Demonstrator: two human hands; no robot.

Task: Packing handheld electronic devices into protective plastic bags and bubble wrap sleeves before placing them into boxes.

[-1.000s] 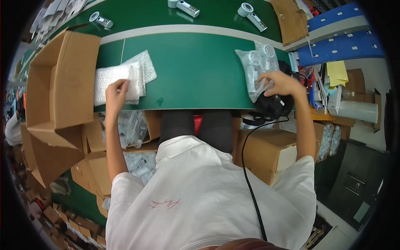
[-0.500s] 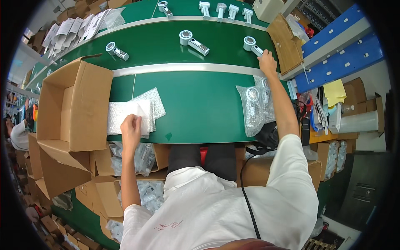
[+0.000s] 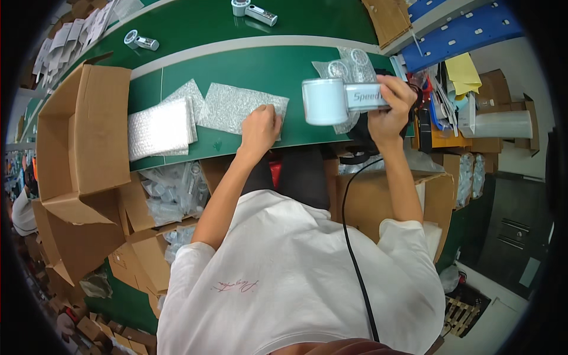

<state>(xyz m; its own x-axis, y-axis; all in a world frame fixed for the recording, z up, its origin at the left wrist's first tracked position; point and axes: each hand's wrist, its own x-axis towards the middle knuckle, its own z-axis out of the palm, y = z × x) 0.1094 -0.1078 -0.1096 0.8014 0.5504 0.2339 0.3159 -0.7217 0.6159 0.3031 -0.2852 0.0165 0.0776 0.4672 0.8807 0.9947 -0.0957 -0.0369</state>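
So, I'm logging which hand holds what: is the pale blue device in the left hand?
No, the right hand grips the pale blue device, while the left hand holds a piece of bubble wrap.

Open green workbench (image 3: 251, 68) lies between the bubble-wrap pouch (image 3: 228, 107) gripped by the left hand (image 3: 260, 127) and the white rail (image 3: 254, 41), leaving a hand a passage across the middle. At left, the tall cardboard box (image 3: 102, 130) walls off the bench, with stacked bubble-wrap pouches (image 3: 157, 127) just beside it. At right, the round-headed handheld device (image 3: 324, 102) in the right hand (image 3: 390, 109) and the clear-bagged devices (image 3: 358, 64) behind it block the way. Beyond the rail, room remains between two loose devices (image 3: 260, 15).
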